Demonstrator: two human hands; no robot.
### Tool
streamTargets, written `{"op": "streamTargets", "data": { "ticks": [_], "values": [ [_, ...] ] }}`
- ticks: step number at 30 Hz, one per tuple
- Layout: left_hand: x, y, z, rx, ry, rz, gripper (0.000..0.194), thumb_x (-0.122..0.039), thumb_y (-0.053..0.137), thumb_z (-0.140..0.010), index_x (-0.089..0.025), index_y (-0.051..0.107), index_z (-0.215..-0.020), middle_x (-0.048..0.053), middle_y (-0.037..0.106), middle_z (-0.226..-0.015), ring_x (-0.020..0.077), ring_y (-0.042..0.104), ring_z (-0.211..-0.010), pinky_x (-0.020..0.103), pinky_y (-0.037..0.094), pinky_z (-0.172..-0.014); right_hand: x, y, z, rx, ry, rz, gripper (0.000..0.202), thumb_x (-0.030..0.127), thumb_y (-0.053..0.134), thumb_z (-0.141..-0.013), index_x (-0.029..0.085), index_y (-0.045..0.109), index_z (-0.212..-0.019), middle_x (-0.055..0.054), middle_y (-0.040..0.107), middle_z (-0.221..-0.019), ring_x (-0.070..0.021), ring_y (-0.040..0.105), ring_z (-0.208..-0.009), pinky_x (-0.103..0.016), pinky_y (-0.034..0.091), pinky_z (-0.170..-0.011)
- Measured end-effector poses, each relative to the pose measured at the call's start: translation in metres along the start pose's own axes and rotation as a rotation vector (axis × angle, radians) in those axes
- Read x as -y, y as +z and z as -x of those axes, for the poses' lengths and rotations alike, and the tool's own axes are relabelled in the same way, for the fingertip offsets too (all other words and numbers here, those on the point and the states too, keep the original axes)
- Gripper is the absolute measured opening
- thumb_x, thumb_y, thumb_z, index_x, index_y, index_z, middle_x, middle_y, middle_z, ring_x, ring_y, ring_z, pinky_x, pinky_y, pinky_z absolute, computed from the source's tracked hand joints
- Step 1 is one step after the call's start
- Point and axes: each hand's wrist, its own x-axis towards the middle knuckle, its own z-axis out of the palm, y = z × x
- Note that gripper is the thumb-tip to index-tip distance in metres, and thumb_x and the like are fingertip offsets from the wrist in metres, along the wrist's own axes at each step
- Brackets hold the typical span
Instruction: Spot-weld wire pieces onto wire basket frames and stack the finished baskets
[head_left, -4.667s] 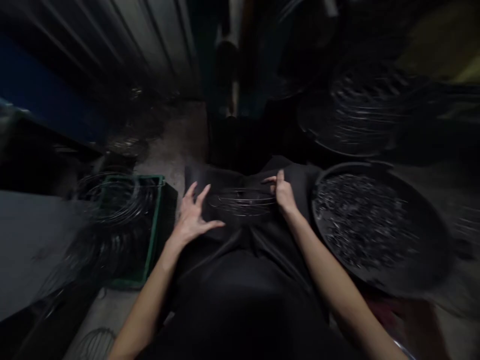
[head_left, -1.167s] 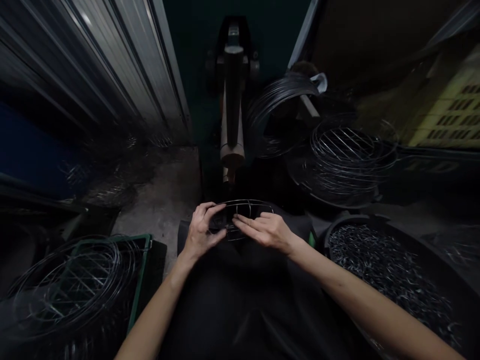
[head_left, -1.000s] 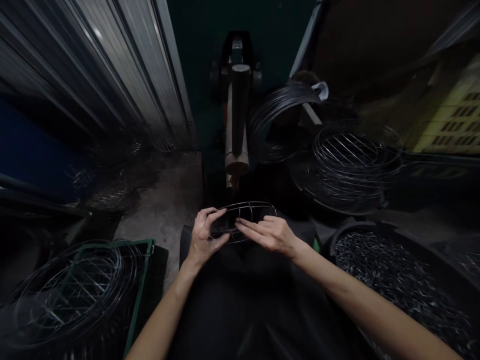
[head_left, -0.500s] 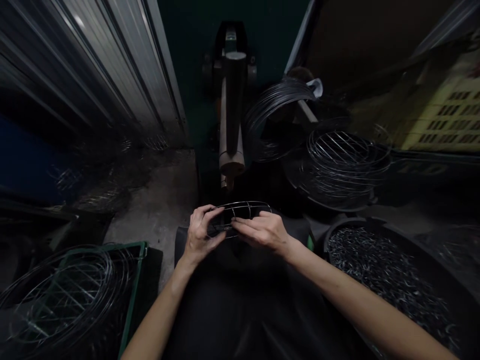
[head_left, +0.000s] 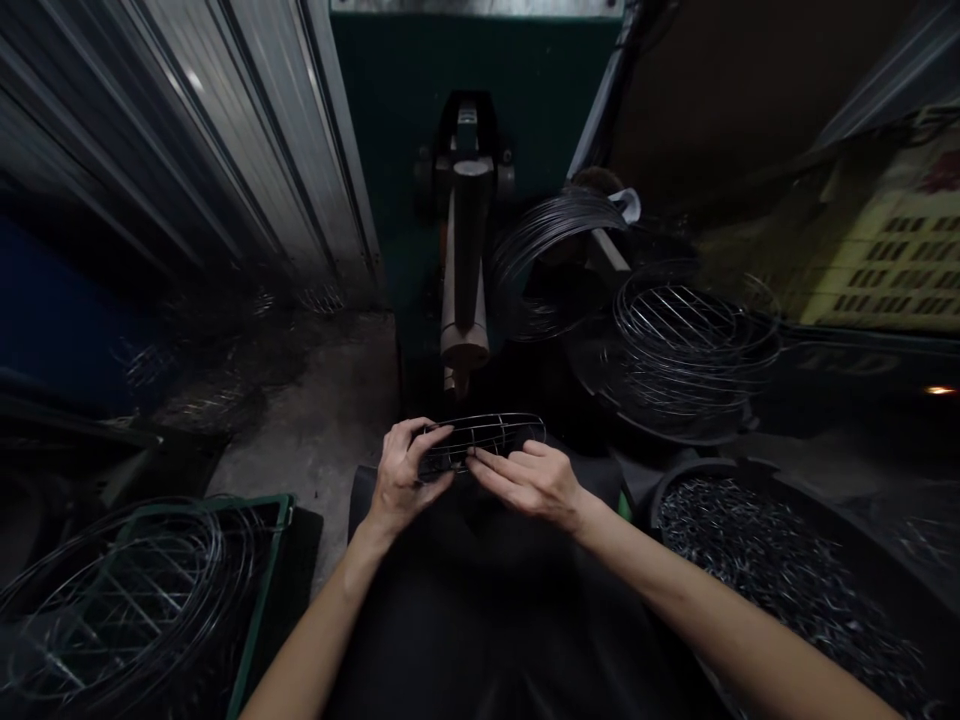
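Note:
A round wire frame [head_left: 504, 434] with thin cross wires is held up above my dark apron, seen nearly edge-on. My left hand [head_left: 401, 470] grips its left side, thumb below and fingers above. My right hand [head_left: 534, 480] is at its right front part, the fingertips pinched against the near wires; whether a small piece is between them I cannot make out. Just beyond the frame, the pale blunt end of a machine arm [head_left: 465, 340] points toward me from a green machine body [head_left: 382, 120].
At the lower left, a green crate [head_left: 262, 590] bears large wire rings [head_left: 172, 560]. To the right, a dark tub [head_left: 675, 470] holds many small metal pieces [head_left: 772, 560]. Behind it are stacked wire grids [head_left: 690, 320], a wire coil [head_left: 555, 220] and a yellow crate [head_left: 892, 260].
The view has tilted up a little, so the machine and surroundings sit lower. The wire frame has tipped to a flatter edge-on angle. Both hands keep nearly the same grip.

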Motion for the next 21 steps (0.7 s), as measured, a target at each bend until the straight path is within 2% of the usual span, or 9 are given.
{"op": "streamTargets", "data": {
  "ticks": [8, 15, 21],
  "values": [
    [0.001, 0.004, -0.003, -0.028, -0.022, 0.003, 0.046, -0.021, 0.067, -0.075, -0.023, 0.052, -0.119, 0.009, 0.053, -0.11, 0.0227, 0.053, -0.101, 0.04, 0.047, -0.087, -0.008, 0.004, 0.0, -0.001, -0.031, 0.009, 0.016, 0.015, 0.058, -0.087, 0.018, 0.068, -0.099, -0.004, 0.07, -0.105, -0.0047, 0.05, -0.057, -0.025, 0.033, -0.056],
    [-0.001, 0.01, -0.004, -0.072, -0.063, -0.094, 0.047, -0.024, 0.068, -0.075, -0.024, 0.053, -0.12, 0.008, 0.052, -0.11, 0.023, 0.052, -0.101, 0.04, 0.045, -0.087, -0.014, 0.006, 0.0, 0.04, -0.025, 0.059, 0.018, 0.015, 0.057, -0.087, 0.019, 0.068, -0.101, -0.002, 0.07, -0.108, -0.0035, 0.052, -0.059, -0.024, 0.035, -0.056],
    [0.003, 0.012, -0.005, -0.073, -0.076, -0.084, 0.045, -0.026, 0.066, -0.077, -0.026, 0.055, -0.12, 0.008, 0.053, -0.111, 0.0226, 0.052, -0.102, 0.04, 0.044, -0.089, -0.017, 0.008, -0.004, 0.027, -0.022, 0.031, 0.019, 0.012, 0.055, -0.087, 0.016, 0.068, -0.1, -0.003, 0.07, -0.106, -0.0047, 0.053, -0.06, -0.025, 0.035, -0.056]
  ]
}}
